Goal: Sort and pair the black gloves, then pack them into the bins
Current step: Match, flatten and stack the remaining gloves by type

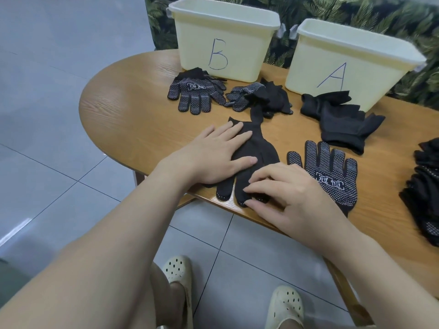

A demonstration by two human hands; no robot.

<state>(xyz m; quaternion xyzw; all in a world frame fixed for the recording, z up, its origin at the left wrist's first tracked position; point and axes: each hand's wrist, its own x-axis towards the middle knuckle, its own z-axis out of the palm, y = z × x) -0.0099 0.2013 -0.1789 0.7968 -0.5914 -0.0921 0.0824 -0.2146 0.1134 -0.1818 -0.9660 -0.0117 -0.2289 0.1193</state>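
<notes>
A black glove lies back-up at the table's near edge, fingers pointing toward me. My left hand presses flat on its cuff end. My right hand rests on its fingers, fingertips curled on the fabric. To the right lies a dotted glove, palm up with a white logo. Another dotted glove sits in front of bin B. A crumpled heap of gloves is beside it. Plain black gloves lie before bin A.
A stack of more black gloves sits at the table's right edge. The oval wooden table ends close to my body. Both cream bins stand at the back against a leaf-patterned wall. Grey floor tiles and my cream clogs show below.
</notes>
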